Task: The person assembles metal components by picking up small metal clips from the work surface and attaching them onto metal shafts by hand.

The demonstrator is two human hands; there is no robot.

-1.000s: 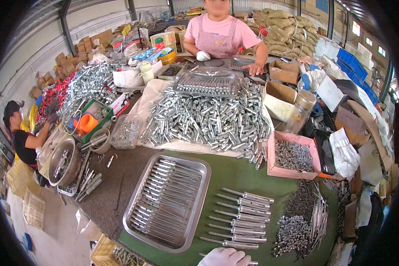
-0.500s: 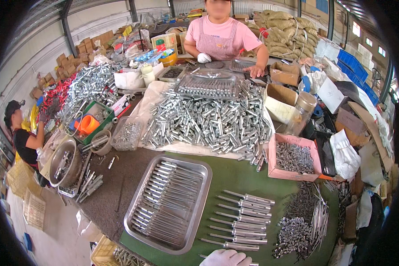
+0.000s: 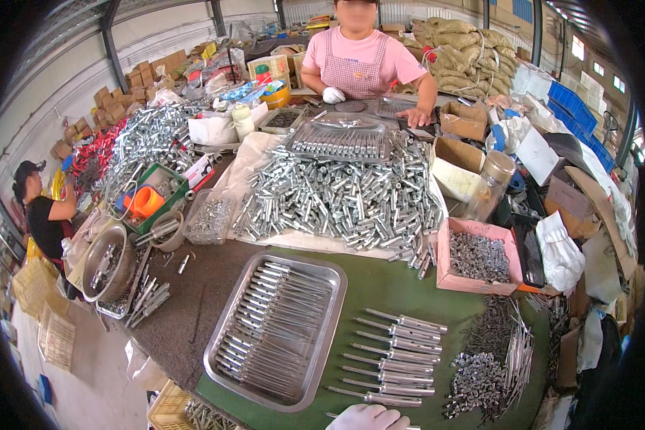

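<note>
At the lower edge of the head view is my left hand [image 3: 368, 417] in a white glove. Its fingers are curled over a metal piece, a thin rod set in a thicker tube, whose ends just show on either side. Beyond it, several like metal pieces [image 3: 398, 356] lie in a row on the green mat [image 3: 380, 287], thin ends to the left. To the left, a steel tray [image 3: 339, 301] holds many such pieces laid side by side. Beside the row, at the right, are small metal nuts [image 3: 473, 376] and loose thin rods [image 3: 517, 347]. My right hand is out of view.
Past the mat a large heap of metal tubes [image 3: 337, 197] covers a cloth. A pink box [image 3: 480, 287] of small parts stands at right. Metal bowls [image 3: 107, 261] and a green bin [image 3: 158, 175] sit at left. Across the table is a co-worker [image 3: 362, 64]; another person [image 3: 46, 208] works far left.
The whole view has shifted slightly. My left hand stays over the same metal piece, and the row and tray look unchanged. The person at far left has moved an arm a little.
</note>
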